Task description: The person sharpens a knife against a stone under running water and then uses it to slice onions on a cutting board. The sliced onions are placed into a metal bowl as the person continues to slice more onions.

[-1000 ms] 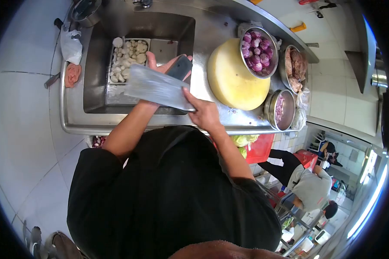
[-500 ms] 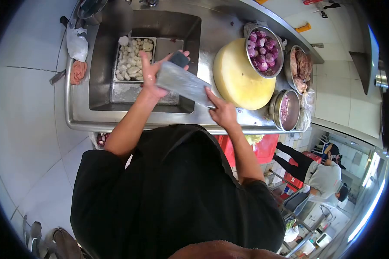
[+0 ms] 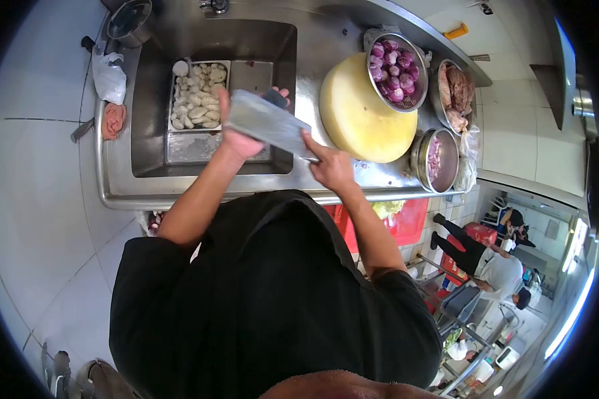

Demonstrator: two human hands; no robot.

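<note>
My right hand (image 3: pixel 333 169) grips the handle of a cleaver (image 3: pixel 266 123), whose wide grey blade slants up to the left over the sink's right side and is blurred by motion. Beneath the blade, my left hand (image 3: pixel 241 141) is turned palm up and holds a dark sharpening stone (image 3: pixel 275 98). Only the stone's far end shows past the blade, with fingertips curled beside it; the blade hides the rest. Left of the hands, a metal tray (image 3: pixel 174 100) of pale peeled bulbs or tubers (image 3: pixel 196 103) sits in the sink.
The steel sink (image 3: pixel 146 136) has a tap (image 3: pixel 214 5) behind it. Right of it are a thick round yellow chopping block (image 3: pixel 353 113), a colander of purple onions (image 3: pixel 396 73), a bowl of meat (image 3: pixel 458 100) and stacked bowls (image 3: pixel 449 169). Another person (image 3: pixel 499 269) stands far right.
The view has shifted slightly. The cleaver still lies across my left hand, now covering more of the stone. Both hands keep their holds, and the other person has moved a little.
</note>
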